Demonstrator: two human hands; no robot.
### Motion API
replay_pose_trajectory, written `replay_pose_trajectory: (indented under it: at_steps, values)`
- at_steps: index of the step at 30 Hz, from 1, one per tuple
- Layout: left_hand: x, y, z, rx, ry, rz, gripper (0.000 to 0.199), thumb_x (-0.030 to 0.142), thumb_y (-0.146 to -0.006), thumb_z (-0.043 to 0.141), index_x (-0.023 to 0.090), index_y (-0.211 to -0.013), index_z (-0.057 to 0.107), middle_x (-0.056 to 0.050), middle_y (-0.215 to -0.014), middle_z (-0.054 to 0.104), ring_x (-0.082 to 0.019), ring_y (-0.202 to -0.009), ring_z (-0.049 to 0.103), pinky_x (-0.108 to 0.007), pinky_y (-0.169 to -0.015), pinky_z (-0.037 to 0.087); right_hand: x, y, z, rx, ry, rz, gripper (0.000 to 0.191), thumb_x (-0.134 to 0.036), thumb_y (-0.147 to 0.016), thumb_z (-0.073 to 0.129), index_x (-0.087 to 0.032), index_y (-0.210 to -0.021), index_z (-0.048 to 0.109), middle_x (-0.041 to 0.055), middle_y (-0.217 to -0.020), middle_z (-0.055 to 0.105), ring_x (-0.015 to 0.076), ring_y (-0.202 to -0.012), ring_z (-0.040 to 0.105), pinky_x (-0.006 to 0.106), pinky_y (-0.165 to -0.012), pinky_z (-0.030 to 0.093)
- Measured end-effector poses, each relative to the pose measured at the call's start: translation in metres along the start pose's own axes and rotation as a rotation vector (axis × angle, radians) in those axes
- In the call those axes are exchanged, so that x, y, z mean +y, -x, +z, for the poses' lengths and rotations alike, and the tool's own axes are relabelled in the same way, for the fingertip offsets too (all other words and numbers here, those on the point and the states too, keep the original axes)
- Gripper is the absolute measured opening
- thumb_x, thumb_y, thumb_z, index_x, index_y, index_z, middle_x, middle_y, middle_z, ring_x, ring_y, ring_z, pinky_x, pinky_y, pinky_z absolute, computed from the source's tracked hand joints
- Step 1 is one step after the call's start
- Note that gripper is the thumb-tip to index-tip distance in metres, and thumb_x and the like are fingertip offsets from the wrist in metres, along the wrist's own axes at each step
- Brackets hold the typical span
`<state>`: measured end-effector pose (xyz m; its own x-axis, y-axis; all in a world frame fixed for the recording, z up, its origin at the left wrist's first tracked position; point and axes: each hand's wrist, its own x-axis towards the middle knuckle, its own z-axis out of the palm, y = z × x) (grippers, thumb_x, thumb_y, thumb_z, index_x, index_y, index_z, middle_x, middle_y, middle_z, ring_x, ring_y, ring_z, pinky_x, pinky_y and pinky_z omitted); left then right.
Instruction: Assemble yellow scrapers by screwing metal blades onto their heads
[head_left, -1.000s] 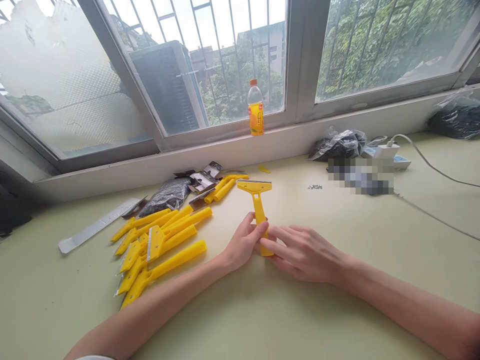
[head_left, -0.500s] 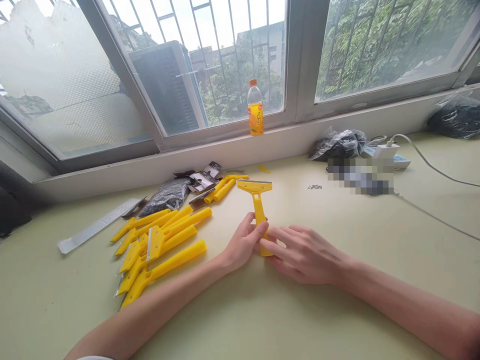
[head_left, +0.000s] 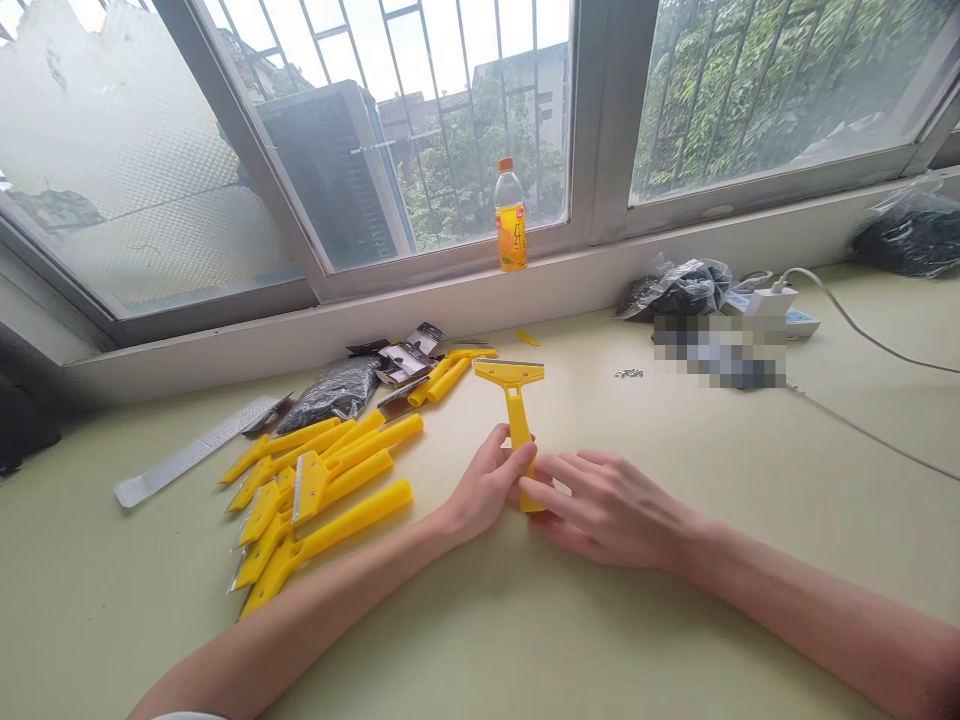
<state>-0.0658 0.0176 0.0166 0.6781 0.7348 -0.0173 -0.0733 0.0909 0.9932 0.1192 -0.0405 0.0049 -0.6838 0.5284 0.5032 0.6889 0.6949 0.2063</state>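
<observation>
A yellow scraper [head_left: 516, 405] is held upright over the table, its wide head with a metal edge and two screws pointing away from me. My left hand [head_left: 491, 480] is closed round the middle of its handle, thumb across the front. My right hand [head_left: 611, 510] grips the lower end of the same handle between its fingers; some fingertips are hidden behind it. To the left lies a pile of several yellow scrapers [head_left: 352, 515], heads to the left and handles to the right.
Behind the pile are a black plastic bag [head_left: 334, 388], printed cards [head_left: 411, 358] and more yellow handles [head_left: 450, 380]. Small metal screws [head_left: 628, 373] lie right of centre. A drink bottle [head_left: 511, 220] stands on the sill. Bagged black parts [head_left: 675, 288] and a cabled power strip [head_left: 799, 322] sit back right.
</observation>
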Motion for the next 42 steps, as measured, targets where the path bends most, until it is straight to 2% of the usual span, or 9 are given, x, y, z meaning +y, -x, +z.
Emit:
replay_pose_trajectory:
  at_steps: [6,22,29,42]
  values:
    - [-0.0005,0.0,-0.0002,0.005,0.001,0.0,0.035,0.05,-0.094,0.059,0.019,-0.106,0.046,0.003,-0.073,0.059,-0.009,-0.058,0.056,-0.019,-0.056,0.045,0.0,-0.0002,-0.0009,0.004,-0.017,-0.002,0.025,-0.034,-0.1,0.048,-0.018,-0.117,0.058,0.0057,-0.099,0.063,0.0163,-0.072,0.055,0.033,-0.065,0.042]
    - [0.0003,0.0005,-0.0006,0.008,-0.012,-0.001,0.035,0.05,-0.094,0.059,0.019,-0.105,0.046,0.003,-0.074,0.06,-0.009,-0.058,0.056,-0.019,-0.056,0.045,0.0007,0.0001,0.0011,0.007,-0.015,-0.005,0.027,-0.037,-0.1,0.048,-0.018,-0.118,0.057,0.0056,-0.1,0.063,0.0173,-0.073,0.056,0.034,-0.064,0.044]
    - [-0.0003,-0.0003,-0.0002,0.011,-0.007,-0.003,0.035,0.05,-0.094,0.059,0.019,-0.106,0.047,0.004,-0.072,0.058,-0.008,-0.056,0.053,-0.018,-0.054,0.044,0.0003,-0.0011,0.0018,0.007,-0.015,0.005,0.02,-0.027,-0.1,0.047,-0.019,-0.114,0.059,0.0043,-0.098,0.062,0.0161,-0.072,0.055,0.033,-0.066,0.044]
    - [-0.0023,-0.0007,-0.0008,-0.003,0.023,0.003,0.035,0.05,-0.093,0.06,0.02,-0.105,0.046,0.004,-0.071,0.057,-0.008,-0.055,0.052,-0.018,-0.054,0.044,-0.001,-0.0015,0.0003,0.035,-0.025,0.012,0.02,-0.022,-0.099,0.047,-0.018,-0.114,0.058,0.0043,-0.096,0.064,0.0151,-0.068,0.056,0.032,-0.062,0.042]
